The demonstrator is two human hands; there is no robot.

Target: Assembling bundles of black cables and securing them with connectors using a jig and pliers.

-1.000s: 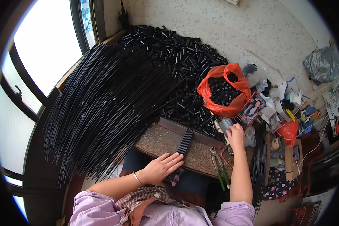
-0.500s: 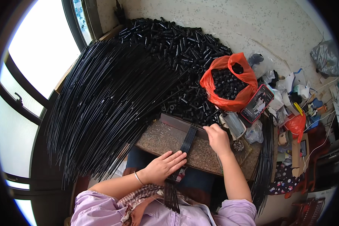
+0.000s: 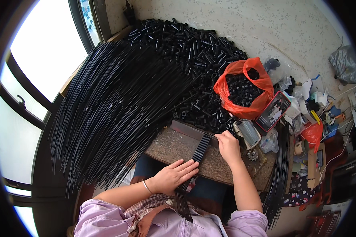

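My left hand (image 3: 176, 175) lies flat, palm down with fingers stretched out, on a row of thin black rods (image 3: 201, 148). The rods run side by side from the low dark bar (image 3: 186, 129) on the speckled worktop, under my palm and over the front edge toward my lap. My right hand (image 3: 228, 147) is closed in a pinch just right of the rods' far ends. Whatever its fingertips hold is too small to make out.
A large fan of black rods (image 3: 106, 114) fills the left. Black tubular parts (image 3: 194, 47) are heaped behind, beside a red plastic bag (image 3: 221, 93) of small black pieces. A phone (image 3: 273, 111), a clear box (image 3: 248, 133) and a pin cluster (image 3: 252, 155) stand right.
The view has shifted slightly, moving the scene a little right and down. My right hand's fingertips are slightly nearer the rods' far ends. My left hand stays flat on them.
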